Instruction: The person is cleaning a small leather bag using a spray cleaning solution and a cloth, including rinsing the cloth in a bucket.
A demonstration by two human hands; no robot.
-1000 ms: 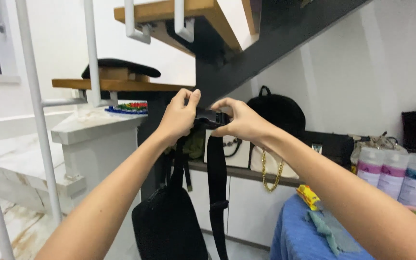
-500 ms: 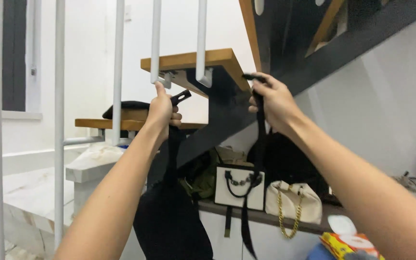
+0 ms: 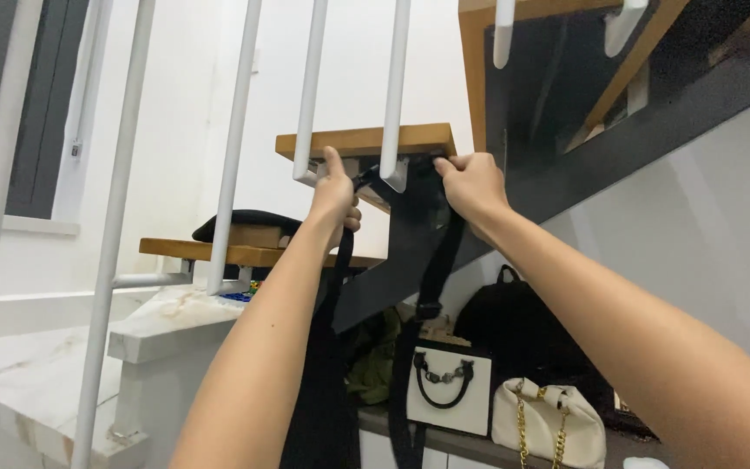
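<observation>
**A:** Where are your hands just now?

**B:** Both are raised to the front edge of the wooden stair tread (image 3: 366, 141). Your left hand (image 3: 336, 193) has its fingers curled shut around the black strap (image 3: 438, 260), thumb pointing up against the foot of a white baluster (image 3: 307, 95). Your right hand (image 3: 472, 184) pinches the same strap at the tread's right corner, fingers drawn together on it, knuckles toward you.

**A:** And the strap itself?

**B:** It runs between your two hands just under the tread's edge, then drops in two lengths. One length falls from your left hand to a black bag (image 3: 321, 408) hanging behind your left forearm; the other hangs from your right hand, with a buckle partway down.

**A:** What sits below?

**B:** On the dark shelf (image 3: 462, 441) under the stairs you have a white boxy handbag with black handles (image 3: 450, 386), and just beside it on the right a cream handbag with a gold chain (image 3: 550, 419). A black backpack (image 3: 518, 323) stands behind them, against the wall. A black hat (image 3: 245, 222) rests on the lower tread (image 3: 219, 253), near its left end.
</observation>
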